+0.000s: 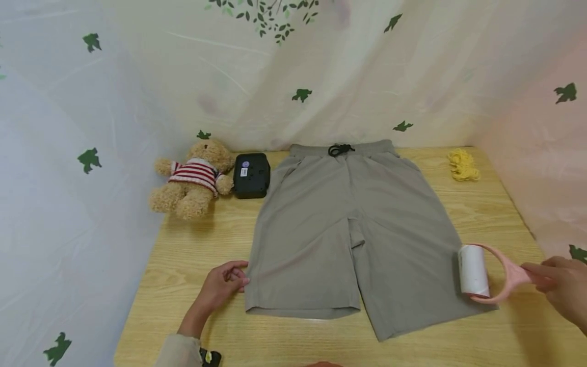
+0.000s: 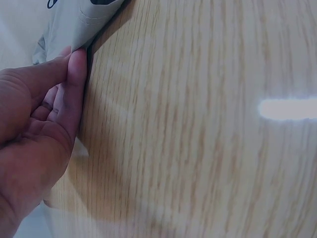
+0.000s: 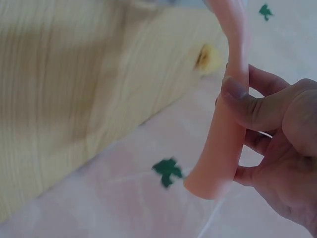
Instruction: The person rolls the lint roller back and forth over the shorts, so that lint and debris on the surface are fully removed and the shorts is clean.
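Grey shorts [image 1: 312, 229] lie spread on the wooden table, waistband with a black drawstring [image 1: 340, 150] toward the back wall. My left hand [image 1: 223, 284] pinches the outer edge of the left leg near its hem; the left wrist view shows thumb and finger [image 2: 77, 67] on the fabric. In my right hand [image 1: 561, 285] is the pink handle [image 3: 220, 144] of a lint roller [image 1: 514, 275]. Its white roll [image 1: 474, 270] overlaps the outer edge of the right leg, close to the hem.
A teddy bear [image 1: 194, 176] in a red-striped sweater sits at the back left, beside a black box-like device [image 1: 251, 176] with a label. A yellow bundle of yarn [image 1: 463, 164] lies at the back right. Pale curtains with green leaf shapes surround the table [image 1: 183, 270].
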`<state>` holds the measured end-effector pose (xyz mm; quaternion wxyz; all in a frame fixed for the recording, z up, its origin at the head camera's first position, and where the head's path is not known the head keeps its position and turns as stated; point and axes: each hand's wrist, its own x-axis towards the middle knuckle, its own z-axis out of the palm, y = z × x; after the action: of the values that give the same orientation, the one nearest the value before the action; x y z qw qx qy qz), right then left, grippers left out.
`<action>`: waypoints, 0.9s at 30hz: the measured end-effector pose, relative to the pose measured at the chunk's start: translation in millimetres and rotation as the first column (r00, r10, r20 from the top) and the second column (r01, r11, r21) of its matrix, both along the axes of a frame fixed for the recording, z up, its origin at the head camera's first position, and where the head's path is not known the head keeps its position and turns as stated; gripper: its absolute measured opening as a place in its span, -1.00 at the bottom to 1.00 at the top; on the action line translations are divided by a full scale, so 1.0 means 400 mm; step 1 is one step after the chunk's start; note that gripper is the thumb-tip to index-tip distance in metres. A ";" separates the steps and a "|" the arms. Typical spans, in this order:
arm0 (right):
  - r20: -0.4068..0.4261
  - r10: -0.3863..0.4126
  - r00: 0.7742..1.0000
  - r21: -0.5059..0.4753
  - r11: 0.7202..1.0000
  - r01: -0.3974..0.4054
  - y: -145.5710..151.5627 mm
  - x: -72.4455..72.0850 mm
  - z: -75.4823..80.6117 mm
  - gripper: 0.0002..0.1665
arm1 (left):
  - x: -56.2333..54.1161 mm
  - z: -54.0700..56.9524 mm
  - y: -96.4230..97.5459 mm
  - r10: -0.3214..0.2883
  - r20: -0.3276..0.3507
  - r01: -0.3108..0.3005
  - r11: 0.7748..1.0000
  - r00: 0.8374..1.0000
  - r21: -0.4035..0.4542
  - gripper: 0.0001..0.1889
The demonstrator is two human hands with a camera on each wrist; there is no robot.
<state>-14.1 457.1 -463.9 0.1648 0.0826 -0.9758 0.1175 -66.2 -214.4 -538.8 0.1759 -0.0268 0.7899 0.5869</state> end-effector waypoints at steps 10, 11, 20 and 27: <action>-0.106 0.367 0.924 -0.088 0.922 -0.376 -0.221 -0.033 -0.024 -0.39 | -0.001 0.001 -0.001 -0.012 -0.008 0.012 1.000 1.000 0.005 -0.57; -0.125 0.399 0.908 -0.099 0.906 -0.412 -0.243 -0.035 -0.028 -0.39 | -0.001 0.002 -0.001 -0.011 -0.008 0.011 1.000 1.000 0.004 -0.57; -0.064 0.449 0.891 -0.113 0.884 -0.453 -0.375 -0.027 -0.040 -0.41 | -0.002 -0.001 -0.003 -0.014 -0.012 0.014 1.000 1.000 0.014 -0.58; -0.058 0.473 0.879 -0.111 0.872 -0.476 -0.393 -0.022 -0.059 -0.40 | 0.000 0.000 -0.002 -0.012 -0.008 0.012 1.000 1.000 0.010 -0.58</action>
<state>-23.1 300.1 -487.5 0.1500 0.3108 -0.9142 0.2124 -66.4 -215.3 -538.8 0.1761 -0.0190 0.7878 0.5899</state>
